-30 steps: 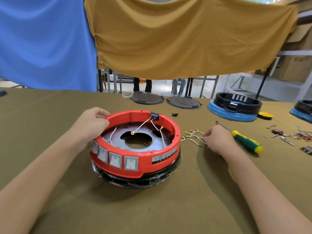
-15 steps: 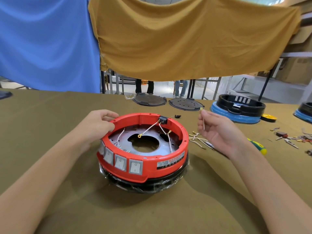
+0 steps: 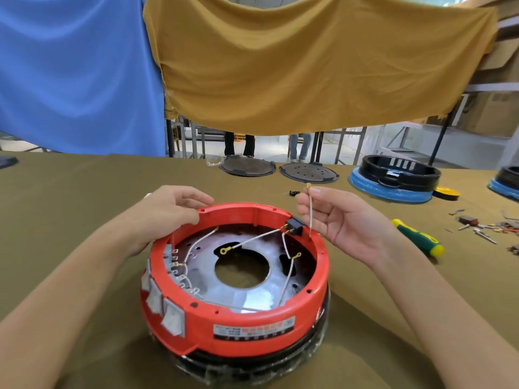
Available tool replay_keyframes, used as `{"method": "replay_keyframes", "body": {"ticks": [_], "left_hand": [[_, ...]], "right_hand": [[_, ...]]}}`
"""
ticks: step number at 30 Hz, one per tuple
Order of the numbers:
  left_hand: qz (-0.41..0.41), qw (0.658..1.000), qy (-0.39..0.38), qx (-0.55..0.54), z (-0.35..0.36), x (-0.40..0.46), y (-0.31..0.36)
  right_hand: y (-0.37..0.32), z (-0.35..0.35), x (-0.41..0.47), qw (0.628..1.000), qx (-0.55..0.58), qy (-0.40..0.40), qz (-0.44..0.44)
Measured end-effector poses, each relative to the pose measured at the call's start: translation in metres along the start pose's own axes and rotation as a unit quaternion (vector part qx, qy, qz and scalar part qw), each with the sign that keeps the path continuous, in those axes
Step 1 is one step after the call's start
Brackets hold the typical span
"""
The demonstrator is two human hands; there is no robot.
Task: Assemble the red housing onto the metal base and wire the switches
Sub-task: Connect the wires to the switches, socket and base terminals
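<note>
Left hand point(image 3: 168, 211) grips the red housing point(image 3: 238, 324) rim at ten o'clock, fingers curled over the edge. The housing sits centre table on the metal base point(image 3: 244, 293), switches point(image 3: 164, 310) at eight o'clock. Right hand point(image 3: 342, 223), at two o'clock, pinches a loose wire point(image 3: 310, 209) upright. Screwdriver point(image 3: 418, 238) lies farther right.

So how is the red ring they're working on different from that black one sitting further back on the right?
The red housing sits close, gripped at its far rim by the left hand; the black housing lies apart, untouched. The red one holds white wires and a metal plate inside; the black one's inside looks bare. The red one rests on a black base, the black one on blue. Both are round, open-topped rings.
</note>
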State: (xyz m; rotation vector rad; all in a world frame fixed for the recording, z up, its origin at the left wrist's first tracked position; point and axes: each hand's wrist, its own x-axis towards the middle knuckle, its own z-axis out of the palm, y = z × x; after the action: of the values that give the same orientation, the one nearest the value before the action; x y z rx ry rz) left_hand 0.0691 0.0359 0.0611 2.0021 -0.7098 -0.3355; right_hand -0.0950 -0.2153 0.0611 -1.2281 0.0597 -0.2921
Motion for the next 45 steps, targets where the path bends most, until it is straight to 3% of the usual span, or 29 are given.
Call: {"method": "replay_keyframes", "body": {"ticks": [6,11,21,25,29,33,37,41,45], "left_hand": [[-0.017,1.000,-0.020,0.009,0.000,0.000,0.000],[-0.060,0.994,-0.009,0.090,-0.004,-0.003,0.001],[0.040,0.999,-0.018,-0.027,0.004,-0.002,0.006],[0.036,0.997,-0.059,-0.030,0.009,-0.002,0.004],[-0.023,0.992,-0.118,0.037,-0.005,-0.007,0.006],[-0.064,0.973,-0.201,0.090,-0.020,-0.016,0.008],[-0.006,0.983,-0.180,0.020,-0.010,-0.009,0.009],[0.037,0.979,-0.178,-0.094,0.009,-0.004,0.003],[0.023,0.984,-0.170,-0.057,0.001,-0.005,0.003]], "right_hand": [[-0.001,0.003,-0.002,1.000,-0.020,-0.018,-0.010],[-0.004,0.006,-0.003,0.999,-0.042,-0.013,-0.017],[-0.021,0.020,-0.013,0.996,-0.023,-0.057,-0.069],[-0.032,0.032,-0.017,0.989,-0.097,-0.071,-0.080],[-0.041,0.058,-0.009,0.968,-0.223,-0.103,-0.044],[-0.033,0.090,0.007,0.916,-0.356,-0.181,0.023],[-0.024,0.109,0.020,0.877,-0.411,-0.234,0.088],[-0.016,0.110,0.029,0.861,-0.436,-0.230,0.125],[-0.009,0.099,0.030,0.862,-0.433,-0.227,0.131]]}}
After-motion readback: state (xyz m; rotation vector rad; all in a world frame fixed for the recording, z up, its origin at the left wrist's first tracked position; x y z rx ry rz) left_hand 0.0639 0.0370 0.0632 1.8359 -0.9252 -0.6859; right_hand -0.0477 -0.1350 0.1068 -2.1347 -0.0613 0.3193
